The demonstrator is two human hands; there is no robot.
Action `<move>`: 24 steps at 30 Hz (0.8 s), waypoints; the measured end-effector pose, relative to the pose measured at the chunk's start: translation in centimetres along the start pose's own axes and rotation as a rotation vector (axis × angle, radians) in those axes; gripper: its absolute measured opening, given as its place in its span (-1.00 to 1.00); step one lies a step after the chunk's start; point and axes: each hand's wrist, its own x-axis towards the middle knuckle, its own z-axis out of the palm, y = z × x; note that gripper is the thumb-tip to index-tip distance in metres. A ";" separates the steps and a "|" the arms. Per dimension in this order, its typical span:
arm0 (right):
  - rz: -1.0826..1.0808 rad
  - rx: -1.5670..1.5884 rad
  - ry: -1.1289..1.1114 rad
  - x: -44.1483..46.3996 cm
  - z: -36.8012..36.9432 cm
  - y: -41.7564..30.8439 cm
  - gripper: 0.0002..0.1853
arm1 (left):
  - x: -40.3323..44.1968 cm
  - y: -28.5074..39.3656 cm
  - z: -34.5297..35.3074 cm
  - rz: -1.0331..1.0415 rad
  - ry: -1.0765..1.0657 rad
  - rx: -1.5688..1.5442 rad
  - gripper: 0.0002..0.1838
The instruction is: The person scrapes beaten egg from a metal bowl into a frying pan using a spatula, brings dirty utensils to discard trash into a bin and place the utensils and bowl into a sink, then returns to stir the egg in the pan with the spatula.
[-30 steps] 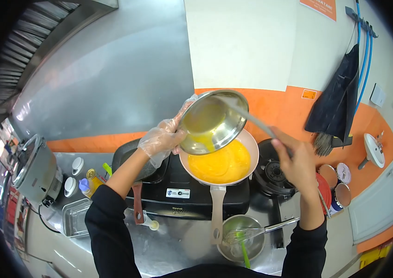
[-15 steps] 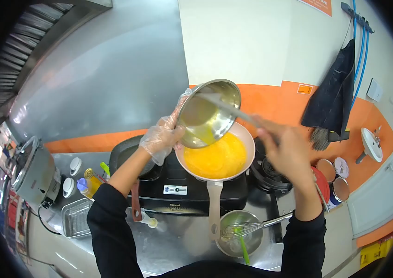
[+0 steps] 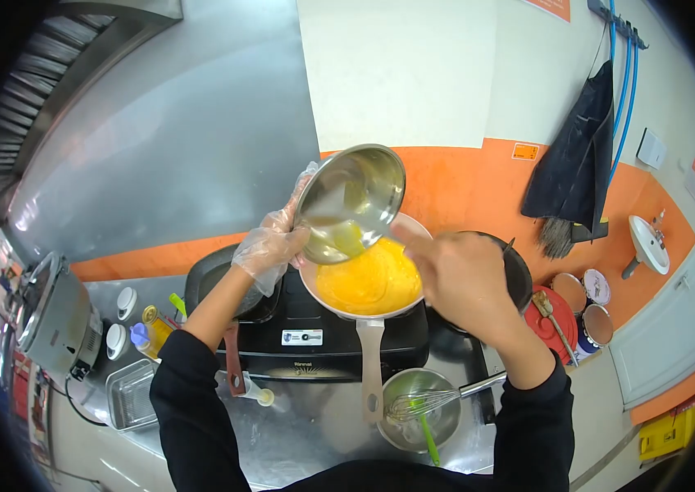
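Observation:
My left hand (image 3: 269, 246), in a clear plastic glove, grips a metal bowl (image 3: 376, 176) by its left rim. The bowl is tilted on its side above a light pan (image 3: 372, 326) that holds yellow liquid (image 3: 370, 279). Bare, my right hand (image 3: 466, 279) is closed round the handle of a spatula (image 3: 335, 207), whose blurred pale blade is inside the bowl. The pan sits on a black stove (image 3: 335, 353), its handle pointing toward me.
A dark pan (image 3: 208, 283) stands on the left burner. Nearer me, a second metal bowl (image 3: 454, 430) holds a whisk (image 3: 433, 402) and a green utensil (image 3: 428, 441). Bottles (image 3: 149, 336), a wire-like tray (image 3: 130, 394) and a large cooker (image 3: 56, 328) are at left; a red lid (image 3: 548, 324) is at right.
The spatula and my right hand have moved left and down, bringing the blade deeper into the tilted bowl. The whole view has shifted slightly. A dark pan shows behind my right hand.

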 end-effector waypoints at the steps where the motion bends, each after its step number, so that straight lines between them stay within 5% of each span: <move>1: -0.045 -0.039 -0.100 -0.1 0.6 0.0 -0.64 | 0.1 -0.2 -0.3 0.005 0.014 0.092 -0.17; 4: 0.050 -0.139 -0.136 0.2 1.3 1.7 -0.64 | -0.1 -0.5 -0.8 0.019 0.028 0.201 -0.17; 8: 0.115 0.073 0.131 0.0 -2.3 2.5 -0.73 | -0.4 -0.2 -1.1 -0.023 0.009 0.270 -0.15; 13: 0.040 -0.057 -0.057 1.1 1.6 1.8 -0.73 | -0.2 0.1 -0.3 0.026 0.004 0.318 -0.15; 22: 0.217 -0.133 0.035 1.1 2.5 1.3 -0.75 | -0.3 1.1 0.4 -0.093 0.027 0.302 -0.25; 24: 0.074 -0.085 -0.088 1.0 4.1 1.9 -0.67 | -0.4 1.3 0.5 -0.084 0.023 0.364 -0.24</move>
